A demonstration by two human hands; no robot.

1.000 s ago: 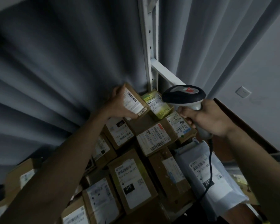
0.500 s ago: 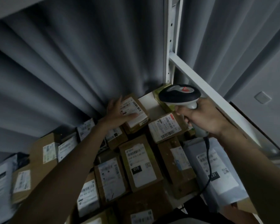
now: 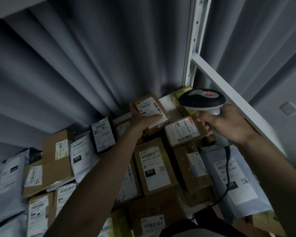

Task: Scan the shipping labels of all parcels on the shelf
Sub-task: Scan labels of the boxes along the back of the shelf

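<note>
Against grey curtains, left hand (image 3: 142, 119) grips a small parcel (image 3: 150, 111); right hand (image 3: 224, 124) clutches the scanner (image 3: 202, 100), head pointing left.

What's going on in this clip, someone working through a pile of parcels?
Yes. A person's left hand grips a small cardboard box at the back of the shelf, label up. The right hand holds a corded barcode scanner just beside it. Many more labelled boxes and mailer bags lie packed below.

Parcel depot: shelf (image 3: 167, 101), labelled parcels (image 3: 154, 168).
</note>
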